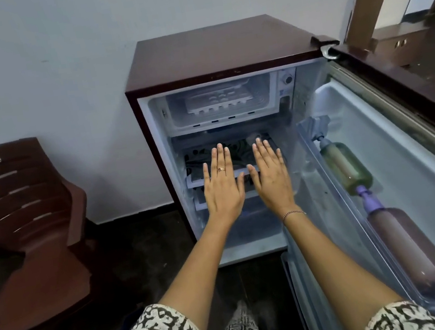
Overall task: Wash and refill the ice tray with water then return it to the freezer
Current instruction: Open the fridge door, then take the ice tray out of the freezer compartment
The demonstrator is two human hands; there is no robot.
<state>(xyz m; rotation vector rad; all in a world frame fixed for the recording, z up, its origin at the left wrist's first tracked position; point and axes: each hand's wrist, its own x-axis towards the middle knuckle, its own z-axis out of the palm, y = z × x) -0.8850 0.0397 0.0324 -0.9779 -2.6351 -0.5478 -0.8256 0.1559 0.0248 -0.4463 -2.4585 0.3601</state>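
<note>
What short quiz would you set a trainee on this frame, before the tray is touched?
1. True or false: the ice tray lies inside the freezer compartment.
2. What do the left hand and the right hand hold? A) the ice tray B) a cup C) nothing; both are flat with straight fingers.
3. Fill in: the fridge door stands ____, with two bottles in its rack.

Key: 1 true; 2 C; 3 open.
</note>
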